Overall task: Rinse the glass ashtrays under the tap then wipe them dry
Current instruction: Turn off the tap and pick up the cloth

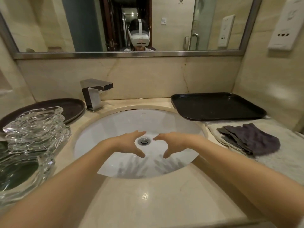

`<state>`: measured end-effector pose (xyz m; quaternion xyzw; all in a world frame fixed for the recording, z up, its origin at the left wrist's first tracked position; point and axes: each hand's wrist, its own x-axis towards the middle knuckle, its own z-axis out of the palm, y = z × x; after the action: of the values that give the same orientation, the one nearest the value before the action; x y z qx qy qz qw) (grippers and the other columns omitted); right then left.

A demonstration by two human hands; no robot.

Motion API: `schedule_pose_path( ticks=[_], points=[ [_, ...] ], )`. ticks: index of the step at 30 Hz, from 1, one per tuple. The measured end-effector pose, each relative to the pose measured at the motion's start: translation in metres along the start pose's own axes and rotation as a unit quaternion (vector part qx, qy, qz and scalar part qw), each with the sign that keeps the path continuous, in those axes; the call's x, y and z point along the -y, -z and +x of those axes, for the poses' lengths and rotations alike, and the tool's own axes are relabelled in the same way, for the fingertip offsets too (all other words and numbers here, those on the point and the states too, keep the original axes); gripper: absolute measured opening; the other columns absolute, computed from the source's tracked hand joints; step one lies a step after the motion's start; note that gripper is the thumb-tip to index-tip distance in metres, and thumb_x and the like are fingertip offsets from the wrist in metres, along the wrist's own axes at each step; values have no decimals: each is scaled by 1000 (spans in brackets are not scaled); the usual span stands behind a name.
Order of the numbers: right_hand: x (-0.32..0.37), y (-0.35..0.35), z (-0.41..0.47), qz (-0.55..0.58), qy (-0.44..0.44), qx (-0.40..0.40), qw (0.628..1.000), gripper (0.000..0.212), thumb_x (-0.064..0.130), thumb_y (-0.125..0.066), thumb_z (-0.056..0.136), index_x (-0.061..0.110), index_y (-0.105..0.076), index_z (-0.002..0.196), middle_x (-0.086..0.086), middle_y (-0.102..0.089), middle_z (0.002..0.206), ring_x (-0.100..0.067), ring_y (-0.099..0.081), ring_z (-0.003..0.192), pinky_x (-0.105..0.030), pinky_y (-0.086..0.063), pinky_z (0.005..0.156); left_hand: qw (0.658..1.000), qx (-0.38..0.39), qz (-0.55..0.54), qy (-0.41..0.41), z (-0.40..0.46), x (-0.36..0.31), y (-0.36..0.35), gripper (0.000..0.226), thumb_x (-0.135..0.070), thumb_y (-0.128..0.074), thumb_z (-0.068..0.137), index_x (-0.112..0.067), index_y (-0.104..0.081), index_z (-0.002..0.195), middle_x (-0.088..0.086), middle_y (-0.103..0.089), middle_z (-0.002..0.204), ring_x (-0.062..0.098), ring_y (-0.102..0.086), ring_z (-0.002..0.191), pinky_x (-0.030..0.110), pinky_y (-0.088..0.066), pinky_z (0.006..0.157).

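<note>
Both hands out over the sink [115, 122] right now, nothing in either: my left hand [130, 143] and right hand [176, 143] hover spread and relaxed above the drain [144, 141], fingers loose. The tap [94, 92] sits back left, and I see no water running. The glass ashtrays [35, 129] are stacked on the counter [148, 203] to my left, partly on a dark round tray [70, 107]; another glass ashtray [19, 176] lies nearer me. These look thick, cut and faceted, so I judge them heavy, rigid, chippable, and slick once wet. I'd lift the top one by opposite rim edges, thumb over the lip, keeping it low over the basin. The grey cloth [251, 139] waits on my right near the black tray [217, 106].
</note>
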<state>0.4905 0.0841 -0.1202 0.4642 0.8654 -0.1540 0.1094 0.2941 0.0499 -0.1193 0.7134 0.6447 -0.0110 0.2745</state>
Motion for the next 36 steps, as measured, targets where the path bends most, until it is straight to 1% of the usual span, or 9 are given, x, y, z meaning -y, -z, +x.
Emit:
schedule_pose_path(
  ticks=[5, 8, 11, 14, 17, 19, 25, 32, 36],
  points=[
    [-1, -3, -4, 81, 5, -11, 997, 68, 56, -37, 92, 29, -13, 149, 1, -6, 159, -24, -6, 145, -44, -13, 116, 999, 42, 12, 3, -1, -16, -3, 82, -64, -38, 88, -32, 5, 150, -5, 14, 158, 19, 16, 145, 45, 0, 116],
    [-4, 0, -15, 316, 8, 4, 949, 58, 50, -30, 97, 23, -22, 148, 1, -23, 155, -21, -27, 140, -39, -24, 112, 983, 46, -175, -38, -1, -20, 0, 72, -63, -28, 89, -29, -11, 150, -9, -10, 157, 15, -9, 146, 39, -7, 117],
    [-13, 18, -26, 333, -58, -12, 941, 49, 40, -42, 97, 18, -39, 141, 0, -40, 146, -18, -42, 130, -30, -34, 102, 987, 49, -146, -39, -4, -14, 10, 80, -76, -45, 73, -29, -42, 137, -10, -40, 144, 12, -36, 134, 33, -21, 114],
    [-25, 34, -36, 383, 12, -45, 923, 42, 34, -47, 96, 21, -45, 136, 3, -53, 132, -17, -55, 118, -33, -46, 95, 960, 33, -264, -90, -6, -3, 19, 53, -61, -52, 83, -30, -49, 127, -11, -55, 129, 12, -53, 120, 41, -24, 113],
    [-23, 16, -36, 131, 51, -55, 989, 45, 36, -46, 96, 18, -43, 138, -5, -43, 144, -25, -45, 128, -42, -39, 103, 984, -13, -155, -83, -9, 3, 10, 88, -80, -53, 64, -34, -39, 138, -13, -51, 137, 11, -48, 127, 42, -20, 113],
    [-23, -2, -24, -50, 35, -80, 995, 57, 46, -49, 92, 21, -38, 142, -1, -21, 156, -25, -17, 142, -44, -21, 112, 994, -93, 3, -49, -4, 7, -5, 107, -94, -43, 51, -47, -17, 144, -18, -13, 153, 14, -11, 145, 48, -4, 114],
    [-19, 3, -33, 57, 57, -177, 981, 74, 46, -58, 87, 24, -21, 148, 2, -18, 156, -20, -9, 145, -36, -15, 114, 965, -170, -83, -181, -7, 0, -5, 109, -88, -55, 38, -59, -10, 133, -24, -13, 153, 0, -2, 143, 32, -13, 115],
    [-88, 32, -111, 70, -118, -316, 939, 43, 24, -62, 88, 16, -55, 130, -3, -60, 127, -16, -58, 111, -27, -43, 92, 972, -138, -93, -164, -5, -5, -13, 97, -99, -41, 36, -51, -43, 120, -24, -50, 126, 2, -46, 121, 22, -35, 96],
    [-142, 24, -167, 129, -144, -199, 961, 51, 16, -63, 87, 25, -49, 135, 6, -50, 137, -6, -50, 115, -22, -38, 95, 971, -123, -102, -177, 4, -17, -17, 95, -102, -34, 36, -47, -47, 112, -24, -57, 113, -2, -54, 108, 16, -40, 86]
  ],
)
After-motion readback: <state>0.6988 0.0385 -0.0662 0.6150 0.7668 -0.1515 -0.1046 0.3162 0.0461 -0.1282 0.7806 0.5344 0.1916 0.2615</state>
